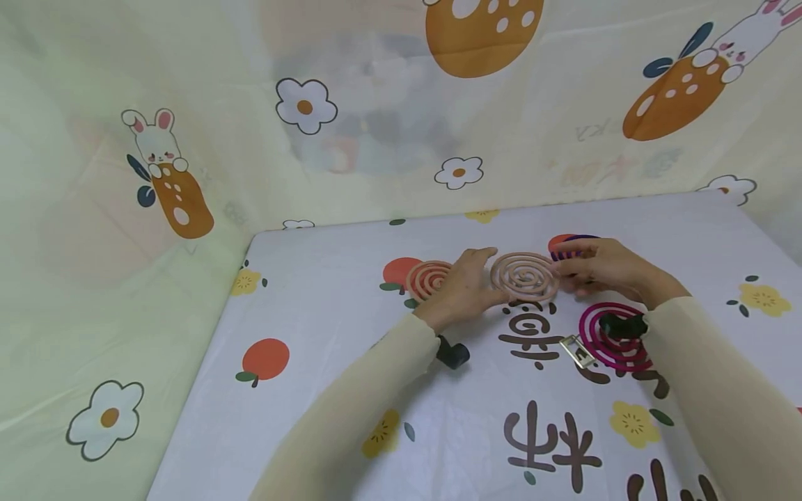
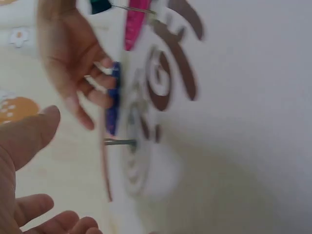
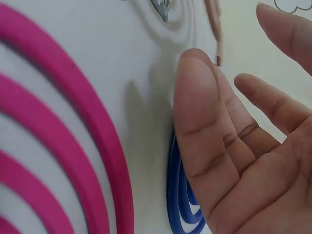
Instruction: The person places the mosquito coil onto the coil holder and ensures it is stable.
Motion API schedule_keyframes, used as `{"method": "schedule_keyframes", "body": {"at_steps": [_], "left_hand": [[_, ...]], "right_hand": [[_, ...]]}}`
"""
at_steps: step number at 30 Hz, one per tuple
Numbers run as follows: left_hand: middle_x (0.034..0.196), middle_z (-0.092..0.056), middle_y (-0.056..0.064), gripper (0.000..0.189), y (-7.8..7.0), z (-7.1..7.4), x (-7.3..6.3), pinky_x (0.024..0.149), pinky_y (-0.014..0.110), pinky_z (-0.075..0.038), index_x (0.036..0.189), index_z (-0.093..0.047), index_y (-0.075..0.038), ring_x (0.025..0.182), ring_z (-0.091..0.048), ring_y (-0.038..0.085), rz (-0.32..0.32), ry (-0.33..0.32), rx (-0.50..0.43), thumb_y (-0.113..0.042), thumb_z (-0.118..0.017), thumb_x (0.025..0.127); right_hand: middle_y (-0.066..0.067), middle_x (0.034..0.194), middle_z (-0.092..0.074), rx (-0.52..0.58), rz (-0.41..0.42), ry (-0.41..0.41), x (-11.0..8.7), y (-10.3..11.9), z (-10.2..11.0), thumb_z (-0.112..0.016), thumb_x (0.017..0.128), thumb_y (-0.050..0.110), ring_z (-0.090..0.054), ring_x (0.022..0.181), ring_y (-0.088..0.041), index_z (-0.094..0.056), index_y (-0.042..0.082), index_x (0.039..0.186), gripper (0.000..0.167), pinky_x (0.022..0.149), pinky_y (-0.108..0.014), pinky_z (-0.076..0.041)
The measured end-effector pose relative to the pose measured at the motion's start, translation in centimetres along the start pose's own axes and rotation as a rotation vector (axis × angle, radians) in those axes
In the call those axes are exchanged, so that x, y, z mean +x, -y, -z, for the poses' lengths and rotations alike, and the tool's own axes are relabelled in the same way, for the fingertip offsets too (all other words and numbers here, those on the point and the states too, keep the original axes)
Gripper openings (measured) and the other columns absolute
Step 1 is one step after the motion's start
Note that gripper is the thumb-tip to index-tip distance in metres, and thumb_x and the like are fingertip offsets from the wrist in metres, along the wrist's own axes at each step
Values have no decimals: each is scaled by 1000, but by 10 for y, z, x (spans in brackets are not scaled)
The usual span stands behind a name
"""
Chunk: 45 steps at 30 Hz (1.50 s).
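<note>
A tan mosquito coil sits raised above the cloth on a small metal stand, seen edge-on in the left wrist view. My left hand is beside its left rim, fingers and thumb spread, with a gap to the coil in the left wrist view. At the other side my right hand has its fingertips right at the rim, fingers loosely bent. Partly hidden under that hand lies a blue coil. Another tan coil lies beyond my left hand, which covers part of it.
A magenta coil lies below my right wrist, with a square metal piece at its left edge. The cloth-covered table has printed fruit, flowers and lettering. Patterned fabric walls rise behind and at the left.
</note>
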<state>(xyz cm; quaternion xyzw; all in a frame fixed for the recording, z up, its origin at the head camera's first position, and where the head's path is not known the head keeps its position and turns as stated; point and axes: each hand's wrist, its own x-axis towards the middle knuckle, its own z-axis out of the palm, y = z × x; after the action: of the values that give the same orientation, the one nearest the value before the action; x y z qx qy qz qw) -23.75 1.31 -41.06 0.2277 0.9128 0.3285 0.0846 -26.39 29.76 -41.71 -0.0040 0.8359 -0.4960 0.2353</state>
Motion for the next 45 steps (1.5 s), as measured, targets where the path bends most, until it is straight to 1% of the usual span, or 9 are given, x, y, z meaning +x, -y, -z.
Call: {"method": "schedule_keyframes", "body": {"at_steps": [4, 8, 12, 16, 21, 28, 33, 40, 45], "left_hand": [[157, -45, 5, 83, -1, 20, -16, 108, 34, -47, 160, -39, -14, 137, -50, 22, 14, -13, -158, -36, -81, 92], [155, -48, 4, 87, 4, 41, -35, 102, 35, -51, 161, -39, -14, 128, -54, 19, -22, -56, -240, -39, -83, 90], [153, -51, 7, 88, 17, 61, -59, 112, 43, -45, 160, -39, -12, 134, -53, 23, -48, -79, -248, -39, -84, 89], [152, -52, 4, 85, 39, 72, -85, 110, 50, -45, 158, -43, -16, 135, -53, 30, -26, -76, -215, -38, -85, 88], [149, -56, 5, 85, 67, 70, -110, 107, 51, -48, 157, -46, -20, 133, -55, 29, 29, -21, -143, -37, -88, 85], [136, -64, 8, 85, 86, 59, -130, 103, 44, -51, 151, -53, -8, 122, -60, 25, 94, 71, -58, -36, -92, 81], [127, -67, 5, 70, 92, 51, -135, 100, 41, -52, 140, -63, -6, 114, -62, 22, 68, 103, -21, -30, -92, 81], [114, -69, 3, 47, 96, 45, -138, 97, 38, -53, 122, -75, -5, 105, -63, 17, -4, 82, -19, -25, -91, 82], [110, -69, 1, 39, 96, 41, -140, 95, 37, -54, 116, -78, -6, 104, -64, 17, 5, 63, -13, -24, -90, 84]], "right_hand": [[-25, 138, -55, -63, 23, -37, -10, -6, 7, -66, 103, 39, -69, 101, -24, -37, 2, 157, 72, 80, -36, -63], [-30, 141, -52, -111, 38, -72, -23, -11, 15, -63, 104, 43, -70, 104, -27, -37, 3, 158, 72, 81, -35, -63], [-29, 135, -55, -159, 39, -112, -37, -19, 20, -61, 104, 46, -71, 103, -26, -35, 4, 160, 74, 80, -34, -62], [-27, 129, -58, -171, 28, -140, -54, -31, 27, -60, 105, 45, -70, 98, -20, -32, 3, 161, 75, 78, -32, -61], [-26, 126, -63, -179, -3, -182, -71, -51, 35, -59, 105, 46, -70, 93, -15, -30, 1, 161, 77, 76, -31, -61], [-31, 124, -63, -231, -65, -198, -82, -75, 41, -58, 106, 46, -68, 95, -24, -31, -6, 158, 78, 72, -31, -59], [-23, 110, -65, -276, -92, -183, -85, -84, 39, -64, 103, 45, -65, 92, -26, -37, -10, 152, 79, 69, -30, -57], [-15, 102, -65, -308, -109, -170, -84, -82, 36, -75, 95, 47, -61, 89, -26, -46, -9, 146, 81, 67, -29, -55], [-13, 98, -65, -342, -124, -145, -84, -76, 31, -78, 92, 47, -58, 89, -27, -49, -10, 142, 81, 65, -31, -51]]}}
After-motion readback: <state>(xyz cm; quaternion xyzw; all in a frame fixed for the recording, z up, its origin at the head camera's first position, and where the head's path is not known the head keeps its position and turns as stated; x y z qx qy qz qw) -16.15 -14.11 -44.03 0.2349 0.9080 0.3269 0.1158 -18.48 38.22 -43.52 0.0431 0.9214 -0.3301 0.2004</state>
